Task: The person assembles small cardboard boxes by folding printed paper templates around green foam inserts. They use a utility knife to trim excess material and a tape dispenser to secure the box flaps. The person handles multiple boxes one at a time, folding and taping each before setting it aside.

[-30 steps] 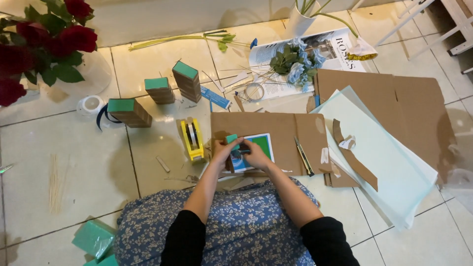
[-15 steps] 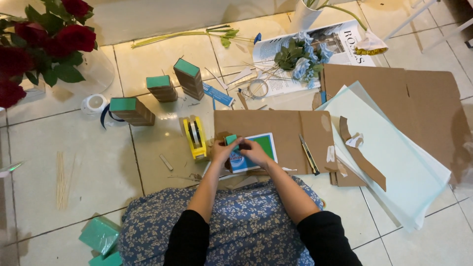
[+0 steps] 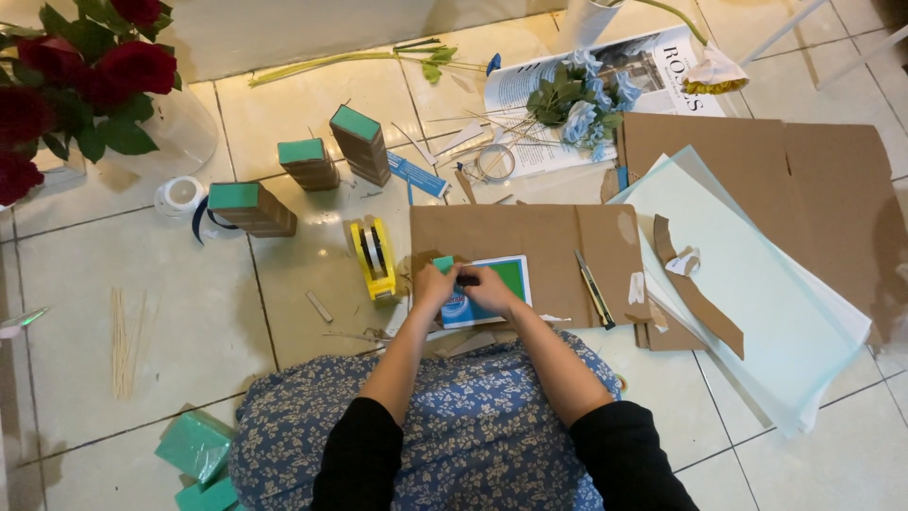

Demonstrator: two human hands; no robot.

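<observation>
Hands unmoved since earlier | left hand point(image 3: 435, 284), right hand point(image 3: 487, 287) grip clamped on green-blue card point(image 3: 492, 289) | cardboard point(image 3: 530, 237) beneath

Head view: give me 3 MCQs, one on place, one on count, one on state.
1. Where is the yellow tape dispenser?
A. left of the hands
B. on the magazine
C. under the roses

2. How many cardboard-wrapped green blocks stand on the tiles?
A. one
B. three
C. six

3. The left hand and right hand are:
A. apart, at the sides
B. together on a small green piece
C. out of view

A: it sits on the tiles left of both hands.
B: three stand behind it.
B: both meet over the cardboard sheet.
</observation>
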